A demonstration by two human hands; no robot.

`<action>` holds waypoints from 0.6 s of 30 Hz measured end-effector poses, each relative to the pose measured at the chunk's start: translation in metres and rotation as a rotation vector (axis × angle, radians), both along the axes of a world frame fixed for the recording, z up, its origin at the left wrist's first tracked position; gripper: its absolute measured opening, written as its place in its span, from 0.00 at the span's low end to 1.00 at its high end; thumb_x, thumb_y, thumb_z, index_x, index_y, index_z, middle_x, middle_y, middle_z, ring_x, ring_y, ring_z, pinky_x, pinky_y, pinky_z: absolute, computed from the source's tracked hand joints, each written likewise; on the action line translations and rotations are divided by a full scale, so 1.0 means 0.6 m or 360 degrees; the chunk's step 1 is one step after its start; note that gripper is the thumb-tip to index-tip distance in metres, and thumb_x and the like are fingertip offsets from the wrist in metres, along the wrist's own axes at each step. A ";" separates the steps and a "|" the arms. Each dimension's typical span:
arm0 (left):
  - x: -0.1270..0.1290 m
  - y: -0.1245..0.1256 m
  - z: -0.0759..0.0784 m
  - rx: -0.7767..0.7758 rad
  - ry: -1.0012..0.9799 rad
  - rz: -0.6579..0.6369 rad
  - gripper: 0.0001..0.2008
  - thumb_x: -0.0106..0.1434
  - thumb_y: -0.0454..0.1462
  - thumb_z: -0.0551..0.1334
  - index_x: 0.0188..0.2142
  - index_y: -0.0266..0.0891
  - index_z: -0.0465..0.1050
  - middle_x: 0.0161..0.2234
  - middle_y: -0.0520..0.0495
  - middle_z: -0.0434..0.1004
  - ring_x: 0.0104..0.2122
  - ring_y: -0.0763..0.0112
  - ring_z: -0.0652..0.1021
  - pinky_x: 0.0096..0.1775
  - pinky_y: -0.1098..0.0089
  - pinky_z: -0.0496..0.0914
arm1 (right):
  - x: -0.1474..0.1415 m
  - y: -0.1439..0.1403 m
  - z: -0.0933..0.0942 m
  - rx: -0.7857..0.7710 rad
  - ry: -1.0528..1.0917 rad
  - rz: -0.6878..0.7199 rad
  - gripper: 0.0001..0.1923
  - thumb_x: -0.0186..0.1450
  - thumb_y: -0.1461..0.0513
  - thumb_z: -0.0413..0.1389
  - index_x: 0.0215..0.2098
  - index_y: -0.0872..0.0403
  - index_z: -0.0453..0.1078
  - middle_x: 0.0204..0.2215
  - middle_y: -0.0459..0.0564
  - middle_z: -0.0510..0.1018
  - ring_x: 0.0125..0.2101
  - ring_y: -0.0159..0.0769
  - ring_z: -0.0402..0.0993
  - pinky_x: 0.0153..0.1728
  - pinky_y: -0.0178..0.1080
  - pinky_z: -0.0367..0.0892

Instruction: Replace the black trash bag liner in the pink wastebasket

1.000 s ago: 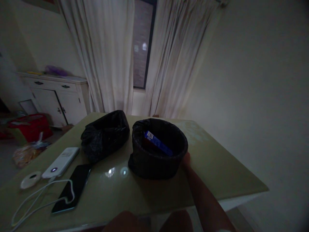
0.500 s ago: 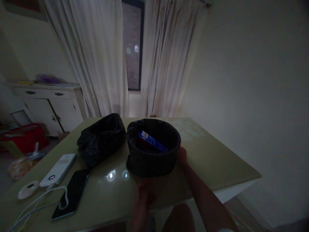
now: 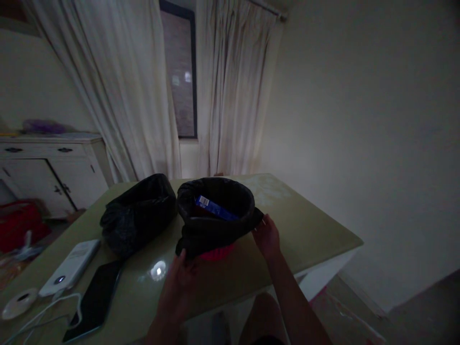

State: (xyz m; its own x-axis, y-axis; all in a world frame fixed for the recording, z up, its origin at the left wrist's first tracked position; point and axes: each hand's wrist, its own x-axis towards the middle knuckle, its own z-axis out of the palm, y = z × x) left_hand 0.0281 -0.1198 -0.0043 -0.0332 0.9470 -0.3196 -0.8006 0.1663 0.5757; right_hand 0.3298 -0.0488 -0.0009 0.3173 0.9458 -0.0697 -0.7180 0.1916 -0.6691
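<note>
Both hands grip the black plastic bin liner (image 3: 212, 230) that is folded over the rim of a small round pink bin (image 3: 217, 252) on the glossy green table (image 3: 309, 230). The left hand (image 3: 179, 282) pinches the liner's crinkled lower edge at the near left side; the right hand (image 3: 268, 237) pinches its skirt at the right side. Between the two grips the liner is lifted, baring a strip of the bin's pink wall. Inside the liner lies a flat blue carton (image 3: 213, 208) with a white barcode label. Beyond the left hand sits a lumpy, filled black bag (image 3: 138, 213), just beside the bin. Further left lie a white power bank (image 3: 70, 268) and a dark smartphone (image 3: 95, 299).
</note>
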 end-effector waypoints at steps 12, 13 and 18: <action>-0.005 0.049 0.003 0.1401 0.2102 0.1146 0.17 0.72 0.38 0.69 0.58 0.46 0.71 0.58 0.41 0.73 0.54 0.59 0.79 0.50 0.60 0.77 | -0.062 0.013 0.046 0.0403 -0.0310 -0.0400 0.33 0.54 0.54 0.78 0.56 0.46 0.75 0.55 0.50 0.84 0.49 0.39 0.82 0.54 0.42 0.75; -0.006 0.054 0.001 0.1466 0.2147 0.1257 0.22 0.70 0.37 0.71 0.60 0.47 0.69 0.60 0.40 0.71 0.57 0.57 0.78 0.52 0.58 0.76 | -0.062 0.012 0.048 0.0407 -0.0393 -0.0405 0.34 0.54 0.53 0.77 0.55 0.47 0.74 0.55 0.51 0.84 0.49 0.40 0.82 0.53 0.42 0.75; -0.025 0.073 0.035 0.2094 0.2762 0.1445 0.25 0.72 0.36 0.66 0.66 0.50 0.70 0.64 0.38 0.73 0.63 0.51 0.75 0.65 0.51 0.65 | -0.044 0.004 0.043 0.0412 -0.0934 -0.0300 0.28 0.62 0.47 0.71 0.53 0.51 0.75 0.51 0.55 0.84 0.49 0.44 0.80 0.52 0.43 0.74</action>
